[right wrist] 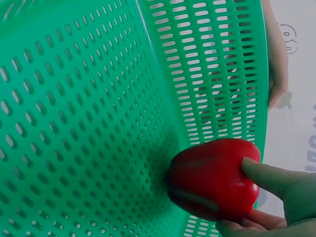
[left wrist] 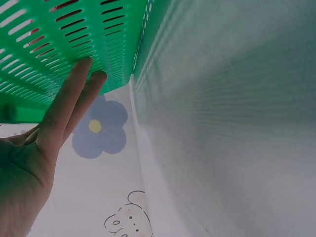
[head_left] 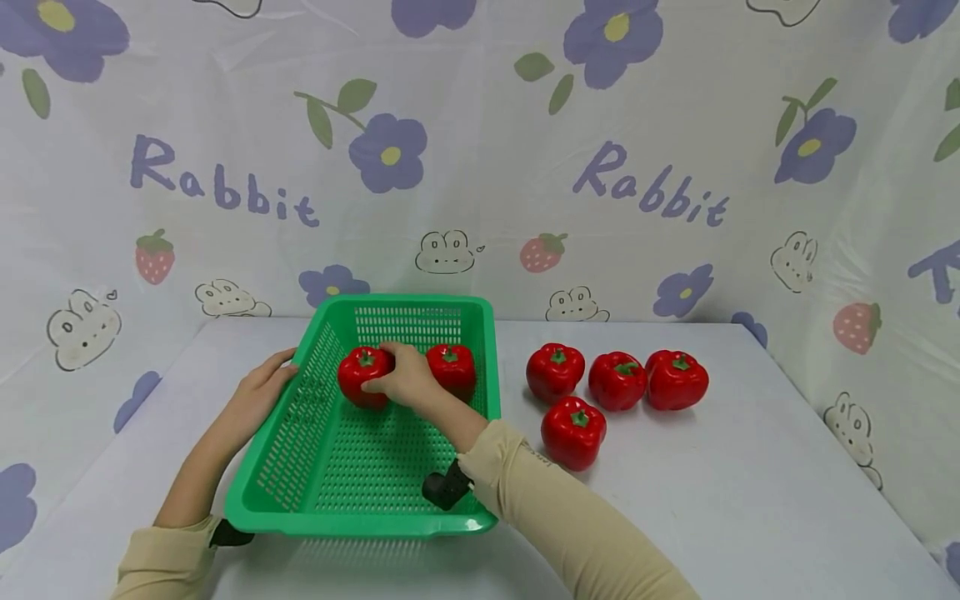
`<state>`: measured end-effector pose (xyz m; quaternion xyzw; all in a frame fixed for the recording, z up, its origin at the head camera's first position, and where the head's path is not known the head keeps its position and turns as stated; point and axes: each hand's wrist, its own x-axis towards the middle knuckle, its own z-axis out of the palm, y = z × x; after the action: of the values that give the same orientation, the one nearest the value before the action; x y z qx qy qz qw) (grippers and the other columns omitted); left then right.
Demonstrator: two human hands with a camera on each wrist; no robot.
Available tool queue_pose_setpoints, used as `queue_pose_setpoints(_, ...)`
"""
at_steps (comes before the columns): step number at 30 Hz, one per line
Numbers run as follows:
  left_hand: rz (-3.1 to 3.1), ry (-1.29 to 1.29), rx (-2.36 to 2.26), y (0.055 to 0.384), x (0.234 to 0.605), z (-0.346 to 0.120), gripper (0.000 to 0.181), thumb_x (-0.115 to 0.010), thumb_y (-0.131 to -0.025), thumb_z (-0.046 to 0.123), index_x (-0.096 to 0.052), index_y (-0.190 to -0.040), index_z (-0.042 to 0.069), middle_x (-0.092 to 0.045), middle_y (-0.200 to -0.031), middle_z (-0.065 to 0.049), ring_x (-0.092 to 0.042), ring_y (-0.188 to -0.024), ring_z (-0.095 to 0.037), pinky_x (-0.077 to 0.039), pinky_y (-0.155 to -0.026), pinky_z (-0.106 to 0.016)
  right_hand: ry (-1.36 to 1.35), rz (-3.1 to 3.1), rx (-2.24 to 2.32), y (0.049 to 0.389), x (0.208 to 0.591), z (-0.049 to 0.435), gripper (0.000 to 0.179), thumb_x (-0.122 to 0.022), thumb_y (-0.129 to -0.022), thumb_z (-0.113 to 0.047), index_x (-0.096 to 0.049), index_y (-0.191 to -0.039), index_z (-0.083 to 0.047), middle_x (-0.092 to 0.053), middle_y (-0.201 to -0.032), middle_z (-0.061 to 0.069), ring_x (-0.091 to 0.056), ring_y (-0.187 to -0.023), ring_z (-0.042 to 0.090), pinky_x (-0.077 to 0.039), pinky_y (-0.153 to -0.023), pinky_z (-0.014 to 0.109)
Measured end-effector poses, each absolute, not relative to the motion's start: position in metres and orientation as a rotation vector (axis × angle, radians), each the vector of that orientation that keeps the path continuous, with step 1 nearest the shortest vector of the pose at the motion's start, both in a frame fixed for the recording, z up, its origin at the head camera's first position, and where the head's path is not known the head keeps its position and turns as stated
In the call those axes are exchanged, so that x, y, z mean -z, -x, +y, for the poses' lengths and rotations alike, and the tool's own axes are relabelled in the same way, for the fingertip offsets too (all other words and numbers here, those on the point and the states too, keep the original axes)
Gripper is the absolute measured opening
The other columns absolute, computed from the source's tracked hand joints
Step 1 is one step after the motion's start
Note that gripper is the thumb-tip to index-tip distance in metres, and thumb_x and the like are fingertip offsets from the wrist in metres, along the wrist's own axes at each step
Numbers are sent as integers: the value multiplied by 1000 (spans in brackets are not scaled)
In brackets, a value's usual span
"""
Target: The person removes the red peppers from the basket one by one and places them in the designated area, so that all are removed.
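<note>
My right hand (head_left: 408, 377) grips a red bell pepper (head_left: 363, 379) inside the green plastic basket (head_left: 360, 523), near its left wall. In the right wrist view, thumb and fingers hold that pepper (right wrist: 212, 177) by its upper end, close to the perforated floor. A second red bell pepper (head_left: 453, 372) sits in the basket on the right, partly hidden by the hand. My left hand (head_left: 258, 392) rests against the basket's left side at the rim. In the left wrist view its fingers (left wrist: 74, 98) lie extended along the slotted outer wall.
On the white table (head_left: 720, 483), right of the basket, stand several red bell peppers (head_left: 555, 372), one of them (head_left: 573, 433) nearer the front. A patterned cloth (head_left: 480, 167) hangs behind the table and at both sides.
</note>
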<state>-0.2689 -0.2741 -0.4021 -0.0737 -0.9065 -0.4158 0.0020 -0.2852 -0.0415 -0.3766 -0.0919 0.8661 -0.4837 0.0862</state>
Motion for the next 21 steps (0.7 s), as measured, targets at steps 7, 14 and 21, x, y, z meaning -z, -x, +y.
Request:
queue_pose_setpoints(7, -2841, 233, 1321, 269, 403, -275, 55, -28, -106, 39, -31, -153, 9, -46, -145, -26, -57, -115, -36, -47, -90, -43, 283, 2570, 1529, 285, 371, -42, 66, -74, -87, -13, -44, -146, -6, -50, -146, 14, -49, -132, 31, -50, -100, 43)
queue_pose_setpoints(14, -2835, 238, 1325, 269, 403, -275, 55, -29, -107, 38, -32, -152, 8, -50, -139, -26, -61, -106, -29, -48, -84, -35, 344, 2544, 1624, 284, 361, -38, 66, -74, -86, -14, -45, -145, -6, -53, -144, 12, -52, -131, 28, -49, -101, 39)
queue_pose_setpoints(21, -2839, 234, 1316, 268, 402, -276, 55, -28, -107, 37, -32, -152, 7, -51, -139, -26, -61, -107, -29, -48, -83, -33, 402, 2481, 1712, 279, 352, -31, 66, -74, -86, -12, -45, -145, -5, -51, -146, 11, -50, -135, 27, -47, -104, 38)
